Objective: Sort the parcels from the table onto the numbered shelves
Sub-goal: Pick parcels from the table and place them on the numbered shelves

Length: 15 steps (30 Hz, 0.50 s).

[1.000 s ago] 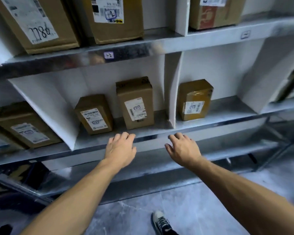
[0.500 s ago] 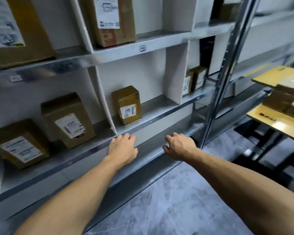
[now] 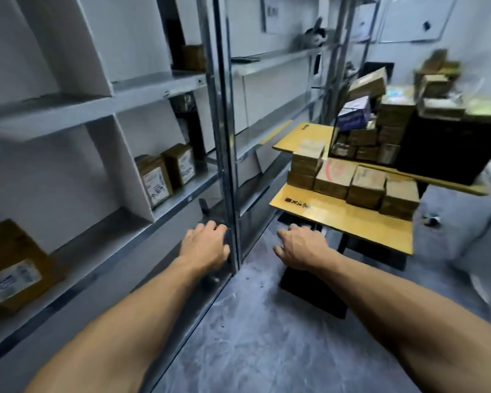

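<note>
**Both hands empty, parcels split between table and shelves**

- Left hand (image 3: 204, 245): palm down, fingers loosely bent, nothing in it. It sits in front of the grey metal shelf upright (image 3: 224, 137), low down. Contact with the post can't be confirmed.
- Right hand (image 3: 298, 248): palm down, fingers relaxed and slightly spread, nothing in it. It is near the front corner of the yellow-topped table (image 3: 352, 222), not touching it.
- A row of brown cardboard parcels (image 3: 363, 185) stands side by side on the near yellow table top, with a short stack at its left end.
- Behind it is a second yellow surface (image 3: 304, 134), higher, carrying a bigger heap of brown boxes (image 3: 380, 131), a blue-and-white carton (image 3: 353, 112) and a large black box (image 3: 442, 148). The heap is motion-blurred, so no count.
- Grey metal shelving with white upright dividers (image 3: 125, 163) runs along the left side.
- Two brown labelled parcels (image 3: 153, 180) stand upright next to each other in the bay just left of the upright, labels facing out.
- One larger brown parcel with a white label (image 3: 12, 268) is in the next bay left, at the frame edge.
- Small tags on the shelf edges are too blurred to read.
- The floor is grey stone (image 3: 267, 336), with the table's black base (image 3: 312, 293) on it below the right forearm.
</note>
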Motion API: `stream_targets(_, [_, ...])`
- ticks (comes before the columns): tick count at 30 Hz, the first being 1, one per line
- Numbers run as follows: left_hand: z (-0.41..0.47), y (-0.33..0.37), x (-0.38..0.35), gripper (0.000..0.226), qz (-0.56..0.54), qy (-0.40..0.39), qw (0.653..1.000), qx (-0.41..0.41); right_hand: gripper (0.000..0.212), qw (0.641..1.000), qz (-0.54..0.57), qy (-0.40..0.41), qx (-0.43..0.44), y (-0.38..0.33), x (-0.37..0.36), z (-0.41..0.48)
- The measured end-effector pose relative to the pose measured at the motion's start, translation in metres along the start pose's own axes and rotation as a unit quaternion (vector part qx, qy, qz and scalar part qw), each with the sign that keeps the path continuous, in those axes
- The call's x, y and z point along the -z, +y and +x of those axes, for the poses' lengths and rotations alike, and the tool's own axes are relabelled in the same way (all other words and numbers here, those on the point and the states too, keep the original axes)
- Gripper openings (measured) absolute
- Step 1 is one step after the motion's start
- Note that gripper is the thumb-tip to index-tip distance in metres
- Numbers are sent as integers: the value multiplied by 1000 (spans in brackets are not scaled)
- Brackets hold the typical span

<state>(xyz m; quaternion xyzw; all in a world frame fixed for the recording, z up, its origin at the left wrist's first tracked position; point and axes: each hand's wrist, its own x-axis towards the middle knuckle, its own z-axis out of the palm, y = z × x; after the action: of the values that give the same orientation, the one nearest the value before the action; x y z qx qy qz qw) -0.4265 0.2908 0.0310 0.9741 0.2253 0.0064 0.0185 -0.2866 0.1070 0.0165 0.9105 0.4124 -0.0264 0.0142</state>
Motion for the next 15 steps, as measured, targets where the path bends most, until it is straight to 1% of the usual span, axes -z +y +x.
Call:
stream_targets(3, [49,54,-6,45,2,5,999,-33,41,999,-3,10,-46,63,3,5])
stream_targets(8, [116,130,-18,45,-7,8,997,-82,45,993,1,-3,-118,151,5,9])
stream_targets(12, [158,168,-25,48,-24,4,993,-118,47,990,13,-7,-143,201,5,20])
stream_targets(15, [187,183,-34,49,-23,-8,992,-127,47,987,19,-16,-158,223,0,33])
